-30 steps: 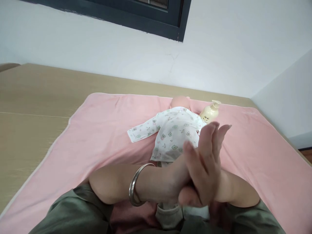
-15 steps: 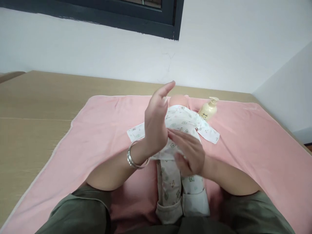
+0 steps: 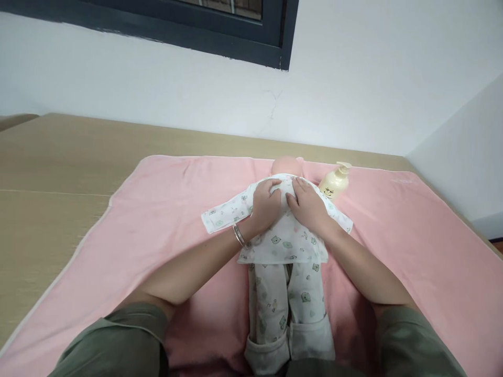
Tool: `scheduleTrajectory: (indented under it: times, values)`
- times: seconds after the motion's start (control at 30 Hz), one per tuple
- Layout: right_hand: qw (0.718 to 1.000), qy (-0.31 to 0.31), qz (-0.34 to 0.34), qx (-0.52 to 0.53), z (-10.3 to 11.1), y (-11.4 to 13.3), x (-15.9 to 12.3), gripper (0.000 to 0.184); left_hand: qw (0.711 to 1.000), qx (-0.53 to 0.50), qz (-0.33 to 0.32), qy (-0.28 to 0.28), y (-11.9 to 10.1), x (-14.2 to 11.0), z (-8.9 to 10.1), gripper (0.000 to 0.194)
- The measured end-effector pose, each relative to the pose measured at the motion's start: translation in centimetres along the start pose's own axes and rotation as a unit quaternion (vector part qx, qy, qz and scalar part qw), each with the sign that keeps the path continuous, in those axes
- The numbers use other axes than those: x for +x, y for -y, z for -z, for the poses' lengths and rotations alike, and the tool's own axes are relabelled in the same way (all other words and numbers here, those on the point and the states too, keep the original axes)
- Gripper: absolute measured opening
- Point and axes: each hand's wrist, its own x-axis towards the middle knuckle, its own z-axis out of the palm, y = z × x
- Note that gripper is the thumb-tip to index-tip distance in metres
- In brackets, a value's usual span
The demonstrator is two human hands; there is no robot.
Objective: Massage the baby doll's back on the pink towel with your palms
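Nearest, the person's green sleeves point(image 3: 121, 335) end around the elbows, leaving the forearms bare as they reach in on either side of the patterned trousers point(image 3: 271, 298), whose legs lie side by side with hems turned up, perhaps because they run long. The trousers dress a doll point(image 3: 293, 228), laid lengthwise between the arms, an arrangement that seems to let both hands meet its trunk evenly. Its white shirt point(image 3: 283, 248) overlaps the trousers at the waist, and a metal bangle point(image 3: 239, 236) circles the left wrist just beside the cloth. Farther up, the left hand point(image 3: 267, 204) and right hand point(image 3: 308, 207) rest palm down on the shirt's upper part, a little apart, fingers slanting inward; neither appears to pinch fabric, though how hard they press cannot be told. The shirt's arms spread outward, leaving the middle free for the palms. Beyond lies the round head point(image 3: 286, 165); which way up the doll lies is unclear. A pump bottle point(image 3: 335, 183) is near the shoulder by the right hand, handy yet out of the way. A pink blanket point(image 3: 176, 204) lies under the doll, likely as padding over the wooden tabletop point(image 3: 78, 152), which meets a white wall point(image 3: 176, 89).
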Motion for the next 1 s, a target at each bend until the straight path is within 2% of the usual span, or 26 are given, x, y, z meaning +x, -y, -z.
scheduleTrajectory:
  times: [0.07,0.2,0.27,0.4,0.47,0.63,0.73,0.87,1.0]
  values:
    - [0.999,0.000,0.016,-0.031,0.0,0.7,-0.6,0.057,0.998,0.040,-0.037,-0.011,0.6,0.1,0.2,0.031]
    - [0.995,0.006,0.090,-0.045,-0.2,1.7,-1.3,0.050,0.992,0.086,-0.087,-0.004,1.6,0.1,0.1,0.031]
    - [0.997,0.009,0.069,-0.036,-0.2,1.6,-1.0,0.051,0.991,0.094,-0.099,-0.002,1.8,0.0,-0.1,0.032]
    - [0.999,0.017,-0.018,-0.044,0.2,0.7,-0.6,0.062,0.989,0.109,-0.101,-0.004,2.0,-0.2,-0.1,0.032]
    - [0.998,0.023,-0.018,-0.062,0.5,0.6,-1.1,0.064,0.989,0.114,-0.099,0.000,1.9,-0.2,-0.1,0.032]
    - [0.990,0.019,0.126,-0.057,0.7,1.1,-2.8,0.051,0.990,0.120,-0.080,0.010,1.8,-0.4,0.0,0.034]
    - [0.984,0.019,0.169,-0.053,0.6,1.3,-2.6,0.051,0.990,0.120,-0.072,0.018,1.7,-0.4,0.1,0.034]
    - [0.985,0.040,0.162,-0.046,0.6,1.0,-1.5,0.052,0.990,0.119,-0.075,0.022,1.7,-0.4,0.1,0.035]
    - [0.993,0.033,0.102,-0.052,0.5,0.9,-0.7,0.054,0.989,0.121,-0.087,0.022,1.9,-0.3,-0.1,0.034]
